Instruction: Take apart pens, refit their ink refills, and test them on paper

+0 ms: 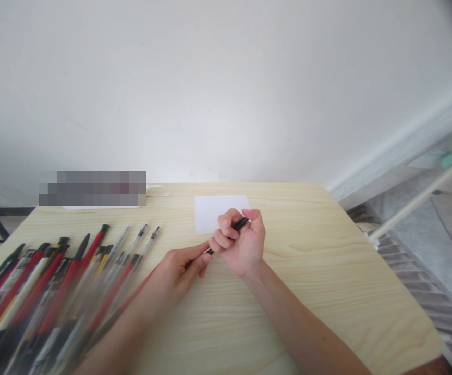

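Note:
Over the middle of the table, both hands meet on one slim black pen (240, 224). My right hand (243, 245) is closed with its palm turned up, fingers wrapped round the pen and the thumb by its upper end. My left hand (188, 265) pinches the pen's lower end between thumb and fingers, just beside the right hand's fingers. Most of the pen's middle is hidden by fingers. Behind the right hand lies a white sheet of paper (208, 214), partly covered by it.
Many pens (53, 281), red, black, clear and yellow, lie spread at the table's left, partly behind the left forearm. At the back left, a blurred-out object (96, 190) with a white loop (159, 191) sits near the wall (226, 94). The wooden table (327, 281) ends at right.

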A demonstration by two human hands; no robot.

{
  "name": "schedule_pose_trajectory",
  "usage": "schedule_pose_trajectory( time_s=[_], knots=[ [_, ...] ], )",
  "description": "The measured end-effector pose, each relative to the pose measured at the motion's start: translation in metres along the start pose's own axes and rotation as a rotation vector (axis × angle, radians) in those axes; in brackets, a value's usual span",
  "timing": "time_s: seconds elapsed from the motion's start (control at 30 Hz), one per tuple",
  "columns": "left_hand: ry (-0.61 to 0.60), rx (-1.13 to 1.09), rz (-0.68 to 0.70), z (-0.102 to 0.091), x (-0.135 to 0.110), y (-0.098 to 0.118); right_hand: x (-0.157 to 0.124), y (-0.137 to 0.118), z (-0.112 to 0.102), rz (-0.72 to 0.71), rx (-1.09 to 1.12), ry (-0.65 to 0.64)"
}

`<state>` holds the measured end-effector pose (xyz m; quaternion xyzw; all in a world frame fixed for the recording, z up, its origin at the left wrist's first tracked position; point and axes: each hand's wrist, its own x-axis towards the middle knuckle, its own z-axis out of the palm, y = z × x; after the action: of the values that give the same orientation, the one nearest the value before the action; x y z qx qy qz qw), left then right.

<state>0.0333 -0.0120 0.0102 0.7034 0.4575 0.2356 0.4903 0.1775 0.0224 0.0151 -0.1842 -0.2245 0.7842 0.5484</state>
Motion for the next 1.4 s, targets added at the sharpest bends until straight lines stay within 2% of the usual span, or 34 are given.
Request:
schedule_pose_trajectory(
  time_s=[0.17, 0.43, 0.73, 1.23, 1.4],
  knots=[
    [0.0, 0.032, -0.018, 0.002, 0.001, -0.002, -0.001, -0.005, 0.004, 0.013, 0.01, 0.013],
    [0.014, -0.045, 0.077, 0.002, 0.001, -0.001, -0.009, -0.009, 0.017, -0.003, -0.157, -0.098],
    [0.041, -0.111, 0.062, 0.003, 0.0, -0.001, -0.011, -0.012, 0.02, -0.1, -0.107, -0.086],
    [0.032, -0.129, 0.058, 0.004, 0.001, -0.002, -0.009, -0.012, 0.017, -0.115, -0.059, -0.088],
    [0.052, -0.146, 0.044, 0.005, 0.001, -0.003, -0.008, -0.011, 0.015, -0.146, -0.063, -0.028]
  ],
)
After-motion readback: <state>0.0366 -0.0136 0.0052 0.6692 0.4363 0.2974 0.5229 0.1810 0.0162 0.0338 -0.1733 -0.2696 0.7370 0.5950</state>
